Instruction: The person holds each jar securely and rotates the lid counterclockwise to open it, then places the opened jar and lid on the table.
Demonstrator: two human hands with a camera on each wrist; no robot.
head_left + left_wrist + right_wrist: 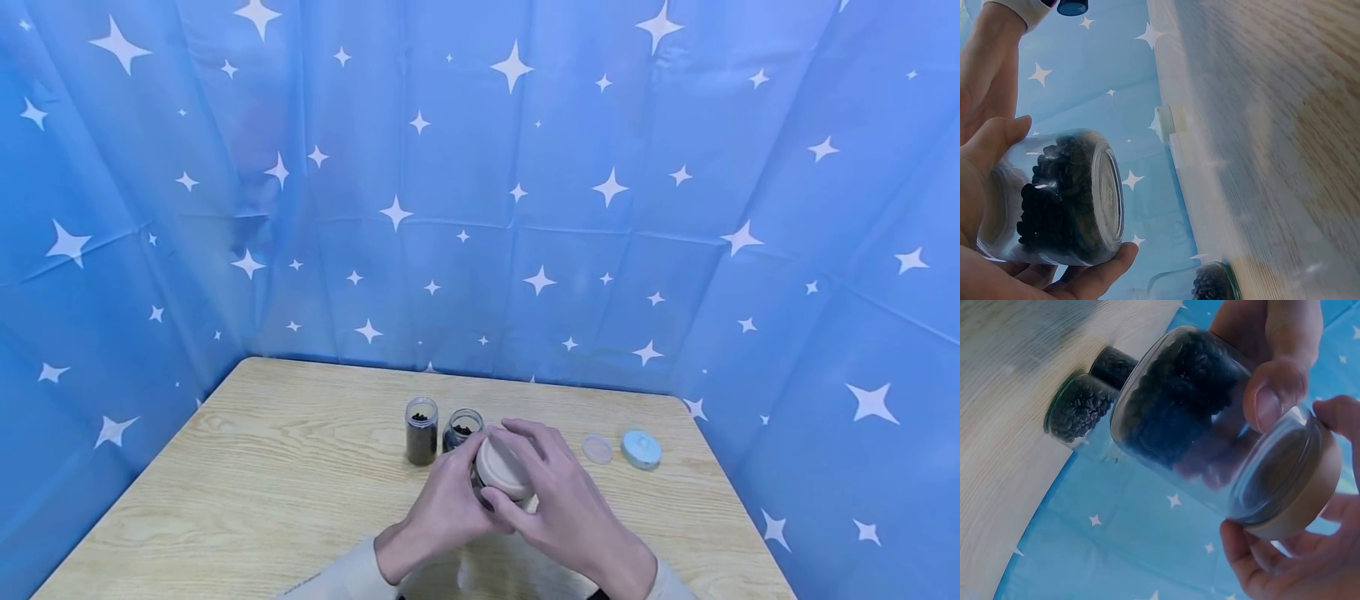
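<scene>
A clear glass jar (1179, 400), partly filled with dark bean-like pieces, is held tilted above the table. My left hand (453, 498) grips its body, thumb on one side and fingers on the other, as the left wrist view shows. A pale beige lid (504, 468) sits on the jar's mouth, and the fingers and thumb of my right hand (558, 487) hold it round its rim. Whether the lid is tight or loose cannot be told. Just beyond my hands stand a shorter lidless jar (459, 432) and a taller lidless jar (422, 437), both with dark pieces inside.
To the right of the hands, a light blue lid (641, 449) and a thin translucent disc (597, 448) lie on the wooden table (247, 475). A blue curtain (465, 167) with white stars hangs behind the table and along its sides.
</scene>
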